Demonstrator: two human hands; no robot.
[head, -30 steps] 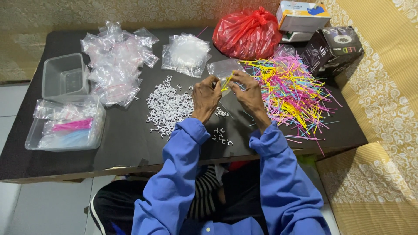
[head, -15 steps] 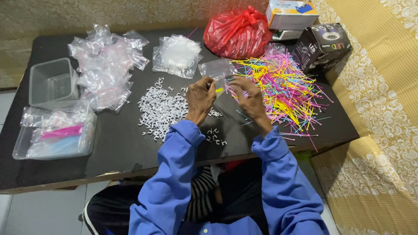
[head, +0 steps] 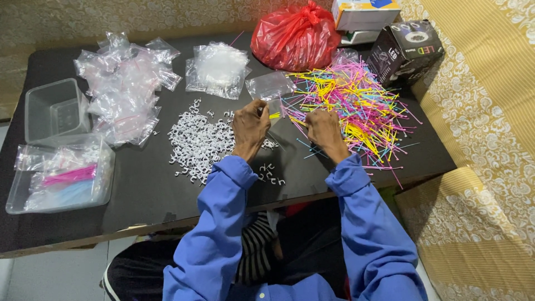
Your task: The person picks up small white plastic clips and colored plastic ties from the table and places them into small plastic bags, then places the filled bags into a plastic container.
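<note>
Far right corner of table: black carton (head: 405,50), printed faces, tilted. Behind it, white box with yellow and blue top (head: 365,12). Red plastic bag (head: 294,37), knotted, beside them. Clear zip bags: loose heap (head: 127,83) far left; flat stack (head: 218,69) centre; one small bag (head: 270,86) near hands.

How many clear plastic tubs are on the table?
2, both at the table's left end: an empty tub behind, and a front tub holding bagged pink and blue items.

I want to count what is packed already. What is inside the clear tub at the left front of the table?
The clear tub holds small clear bags, one with pink ties and pale blue ones. Anything beneath those bags is covered.
</note>
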